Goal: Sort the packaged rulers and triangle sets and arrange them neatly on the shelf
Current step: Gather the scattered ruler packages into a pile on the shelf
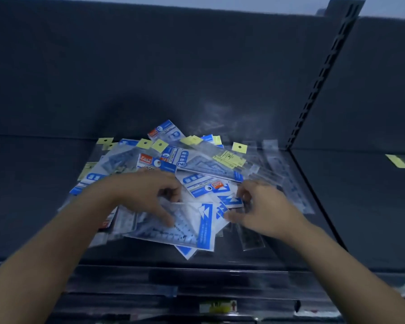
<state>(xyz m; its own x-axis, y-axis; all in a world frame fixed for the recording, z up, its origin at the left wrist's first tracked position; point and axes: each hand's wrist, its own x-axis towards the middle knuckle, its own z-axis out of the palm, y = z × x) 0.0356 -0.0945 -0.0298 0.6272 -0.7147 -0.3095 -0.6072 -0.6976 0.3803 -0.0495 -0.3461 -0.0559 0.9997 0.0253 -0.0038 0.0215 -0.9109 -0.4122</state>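
Nearest the camera, at 6 o'clock, a yellow-and-white price label (pixel 218 307) sits in the front rail of the shelf (pixel 33 202). Two bare forearms enter the view from 7 and 5 o'clock and meet over the near side of a heap of packets (pixel 192 169) lying on the shelf board.

The left hand (pixel 145 195) has its fingers curled over and its thumb laid down on a triangle-set packet (pixel 182 230), the topmost one at the heap's 6 o'clock edge. It grips that packet by its clear end. The packet lies nearly flat, with a blue strip along its 3 o'clock side.

Just beside it, at 3 o'clock, the right hand (pixel 260 206) pinches a blue-and-white header (pixel 229 203) between thumb and curled fingers. Motion blur hides whether this header belongs to the same packet or to one under it. A clear ruler packet (pixel 253 238) pokes out from under the right wrist toward 5 o'clock.

Farther in, the heap is a loose jumble of blue-headed triangle sets lying crosswise on one another, with small yellow hang tabs (pixel 239 147) along its 12 o'clock edge. Long clear ruler packets (pixel 292 183) fan out at the heap's 3 o'clock side. Behind everything stands the dark back panel (pixel 150 66), and at 1 o'clock a slotted upright (pixel 325 78) divides it from the next bay.
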